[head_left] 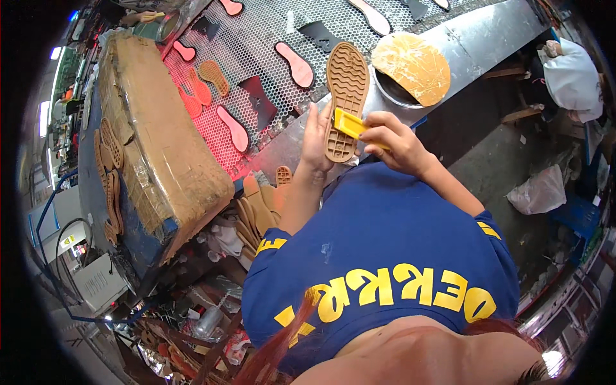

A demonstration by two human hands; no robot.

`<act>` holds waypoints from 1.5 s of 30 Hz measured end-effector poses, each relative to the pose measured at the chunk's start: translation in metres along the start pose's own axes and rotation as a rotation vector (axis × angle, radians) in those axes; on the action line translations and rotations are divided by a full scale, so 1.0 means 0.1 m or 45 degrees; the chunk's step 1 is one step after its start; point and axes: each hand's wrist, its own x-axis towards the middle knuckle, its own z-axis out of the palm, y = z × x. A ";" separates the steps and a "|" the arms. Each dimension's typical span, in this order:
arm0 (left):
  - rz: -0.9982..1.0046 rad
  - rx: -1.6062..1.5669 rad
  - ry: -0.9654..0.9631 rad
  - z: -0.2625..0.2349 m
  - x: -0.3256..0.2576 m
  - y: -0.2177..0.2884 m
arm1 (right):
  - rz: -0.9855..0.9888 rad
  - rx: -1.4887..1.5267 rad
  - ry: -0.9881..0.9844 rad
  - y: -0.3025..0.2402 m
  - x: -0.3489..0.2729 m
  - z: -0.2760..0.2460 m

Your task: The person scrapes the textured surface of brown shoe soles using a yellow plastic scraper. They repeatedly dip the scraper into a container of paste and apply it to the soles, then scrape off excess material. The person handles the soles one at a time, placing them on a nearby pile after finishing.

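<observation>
My left hand is closed on the left side of a tan rubber shoe sole, its grooved tread facing up. The sole's toe end points away from me. Between the fingers of my right hand is a yellow plastic hand tool with a raised rim, laid across the lower half of the sole. I cannot tell its exact kind, and its working edge is hidden. Just right of the sole, a scratched orange-yellow disc partly covers a round container on the metal ledge.
Beyond my hands, a metal mesh bed carries pink insoles, dark cut pieces and tan soles. A cardboard-covered block stands at left. More soles are piled beside my left arm. A plastic bag lies at right.
</observation>
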 end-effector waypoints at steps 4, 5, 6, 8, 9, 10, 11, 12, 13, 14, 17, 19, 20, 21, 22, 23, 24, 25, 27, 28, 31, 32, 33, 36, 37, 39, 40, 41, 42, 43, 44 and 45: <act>0.011 -0.035 0.172 0.02 0.09 -0.03 | -0.003 0.154 -0.039 -0.05 -0.02 -0.03; -0.004 -0.029 -0.004 -0.04 0.10 -0.02 | 0.010 0.206 -0.048 -0.05 -0.02 -0.05; -0.017 -0.076 0.077 0.00 0.10 -0.01 | 0.021 0.262 -0.058 -0.04 -0.03 -0.07; -0.040 -0.169 0.240 0.11 0.12 0.01 | 0.040 0.239 0.036 -0.01 -0.03 -0.10; -0.049 0.031 0.072 0.07 0.10 0.02 | 0.067 0.182 0.112 0.02 -0.04 -0.08; -0.048 0.021 0.054 0.05 0.10 0.02 | 0.079 0.141 0.148 0.02 -0.03 -0.08; -0.046 0.011 0.036 0.06 0.11 0.00 | 0.088 0.134 0.161 0.02 -0.04 -0.07; -0.036 0.000 0.019 0.08 0.11 0.01 | 0.091 0.131 0.170 0.03 -0.03 -0.05; -0.042 -0.053 -0.007 0.05 0.12 0.00 | 0.086 0.128 0.160 0.01 -0.03 -0.04; -0.046 -0.114 0.070 0.07 0.15 0.00 | 0.082 0.126 0.150 -0.01 -0.03 -0.03; -0.041 -0.170 0.062 0.05 0.20 0.01 | 0.057 0.167 0.107 -0.05 -0.05 -0.02; -0.056 -0.154 0.032 0.05 0.21 0.03 | 0.042 0.208 0.060 -0.07 -0.06 -0.05; -0.065 -0.146 0.016 0.06 0.21 0.04 | 0.045 0.223 0.046 -0.07 -0.05 -0.07; -0.065 -0.108 0.019 0.07 0.22 0.06 | 0.046 0.236 0.030 -0.07 -0.04 -0.09; -0.084 -0.123 0.018 0.09 0.22 0.07 | 0.048 0.248 0.015 -0.07 -0.03 -0.11; -0.102 -0.138 0.018 0.12 0.22 0.10 | 0.058 0.272 -0.001 -0.07 -0.02 -0.14; -0.116 -0.153 0.019 0.14 0.22 0.12 | 0.065 0.298 -0.020 -0.07 -0.01 -0.17; -0.131 -0.154 -0.008 0.15 0.21 0.14 | 0.073 0.323 -0.039 -0.06 0.01 -0.20; -0.162 -0.156 -0.063 0.15 0.21 0.18 | 0.051 0.363 -0.056 -0.04 0.03 -0.24; -0.182 -0.188 -0.068 0.14 0.23 0.19 | 0.039 0.382 -0.064 -0.03 0.04 -0.27; -0.232 -0.165 -0.047 0.15 0.26 0.21 | 0.095 0.478 -0.099 0.00 0.08 -0.34; -0.241 -0.075 -0.018 0.20 0.26 0.21 | 0.079 0.502 -0.120 0.01 0.10 -0.38; -0.253 0.014 0.011 0.26 0.26 0.22 | 0.064 0.525 -0.141 0.02 0.13 -0.42; -0.383 0.069 0.054 0.41 0.23 0.29 | 0.047 0.594 -0.203 0.08 0.22 -0.50; -0.488 -0.282 -0.292 0.28 0.26 0.32 | 0.053 0.612 -0.234 0.09 0.25 -0.55; -0.526 -0.193 -0.243 0.31 0.26 0.31 | 0.108 0.677 -0.305 0.11 0.30 -0.65; -0.547 -0.147 -0.219 0.36 0.27 0.32 | 0.091 0.703 -0.335 0.12 0.34 -0.69; -0.592 -0.101 -0.204 0.42 0.28 0.33 | 0.074 0.728 -0.366 0.13 0.39 -0.74; -0.604 -0.001 -0.221 0.45 0.28 0.33 | 0.057 0.757 -0.399 0.15 0.43 -0.78; -0.614 0.099 -0.237 0.49 0.28 0.33 | 0.060 0.793 -0.430 0.17 0.47 -0.82; -0.614 0.180 -0.214 0.56 0.28 0.32 | -0.003 0.729 -0.454 0.19 0.53 -0.87; -0.617 0.261 -0.195 0.64 0.28 0.32 | 0.036 0.766 -0.504 0.20 0.58 -0.93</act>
